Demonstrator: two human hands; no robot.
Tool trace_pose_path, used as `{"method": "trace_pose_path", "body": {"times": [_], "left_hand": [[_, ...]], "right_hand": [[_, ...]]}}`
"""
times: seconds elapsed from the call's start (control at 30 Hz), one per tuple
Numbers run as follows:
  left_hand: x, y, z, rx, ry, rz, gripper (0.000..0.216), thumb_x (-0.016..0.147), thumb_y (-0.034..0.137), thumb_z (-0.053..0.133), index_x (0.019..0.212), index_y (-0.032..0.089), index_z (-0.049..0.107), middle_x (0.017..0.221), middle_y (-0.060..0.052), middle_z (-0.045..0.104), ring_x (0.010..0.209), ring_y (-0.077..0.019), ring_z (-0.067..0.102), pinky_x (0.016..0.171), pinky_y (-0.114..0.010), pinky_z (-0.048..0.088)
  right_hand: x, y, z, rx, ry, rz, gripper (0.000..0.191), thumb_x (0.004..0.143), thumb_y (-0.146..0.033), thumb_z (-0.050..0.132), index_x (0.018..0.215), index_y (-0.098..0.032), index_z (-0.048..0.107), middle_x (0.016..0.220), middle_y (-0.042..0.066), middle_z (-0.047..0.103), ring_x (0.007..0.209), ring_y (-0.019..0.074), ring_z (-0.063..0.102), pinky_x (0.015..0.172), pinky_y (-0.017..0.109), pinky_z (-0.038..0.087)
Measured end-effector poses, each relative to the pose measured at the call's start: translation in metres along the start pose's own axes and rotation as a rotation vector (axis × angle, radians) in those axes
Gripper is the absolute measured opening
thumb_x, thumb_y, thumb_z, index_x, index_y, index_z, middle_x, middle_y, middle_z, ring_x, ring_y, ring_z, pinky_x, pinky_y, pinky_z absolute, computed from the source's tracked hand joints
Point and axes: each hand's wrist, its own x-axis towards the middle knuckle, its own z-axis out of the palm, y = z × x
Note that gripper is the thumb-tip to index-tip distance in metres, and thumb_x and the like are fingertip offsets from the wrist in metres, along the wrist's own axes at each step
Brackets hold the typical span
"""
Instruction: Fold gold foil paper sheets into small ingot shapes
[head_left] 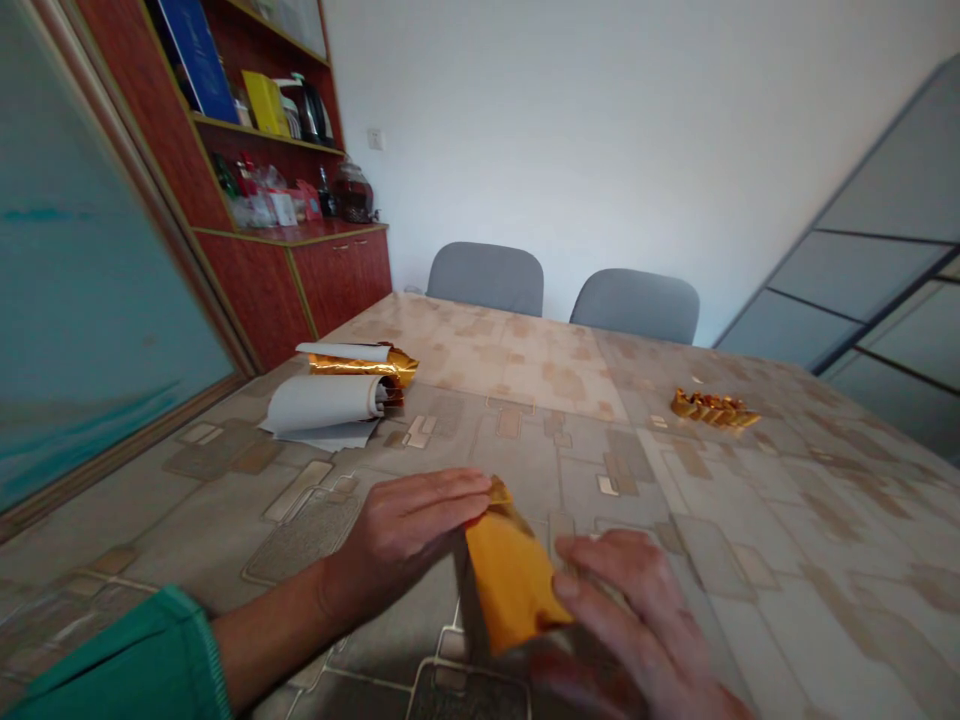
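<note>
A sheet of gold foil paper, partly folded over, is tilted above the table in front of me. My left hand pinches its upper left corner, the fingers pressed together. At the sheet's lower right edge is my right hand, blurred, with a fingertip against the paper and its fingers curled; its thumb is hard to make out. Off to the right lies a row of folded gold paper pieces. On the left sit a roll of white-backed sheets and a gold foil bundle.
The patterned table stretches ahead to two grey chairs by a white wall. A red-brown cabinet with loaded shelves stands at the back left. A glass panel borders the table's left side.
</note>
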Motion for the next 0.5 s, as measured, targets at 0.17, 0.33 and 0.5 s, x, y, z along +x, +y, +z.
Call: {"method": "trace_pose_path", "body": {"times": [0.17,0.33,0.5], "left_hand": [[0.002,0.007,0.005,-0.154,-0.05,0.066,0.026,0.104,0.02,0.054,0.126,0.024,0.067,0.119,-0.009,0.077,0.108,-0.0203,0.074,0.093,-0.035,0.062],[0.009,0.015,0.004,-0.225,-0.17,0.165,0.02,0.105,0.018,0.051,0.109,0.016,0.07,0.102,-0.01,0.077,0.096,-0.0199,0.07,0.084,-0.032,0.059],[0.011,0.014,0.012,-0.051,-0.317,0.09,0.027,0.108,0.022,0.044,0.098,0.019,0.07,0.085,-0.004,0.068,0.082,-0.0185,0.06,0.077,-0.033,0.051]], "right_hand": [[0.014,0.011,0.017,0.009,-0.007,0.053,0.05,0.096,-0.018,0.059,0.144,-0.022,0.044,0.133,0.016,0.063,0.123,0.0301,0.059,0.095,0.046,0.055],[0.023,0.003,0.024,0.096,-0.042,-0.076,0.016,0.102,-0.012,0.049,0.103,-0.021,0.063,0.102,0.005,0.071,0.095,0.0185,0.064,0.084,0.031,0.053],[0.018,0.005,0.035,-0.069,-0.098,-0.185,0.027,0.106,-0.015,0.044,0.087,-0.02,0.063,0.086,0.002,0.069,0.08,0.0178,0.059,0.076,0.032,0.048]]}}
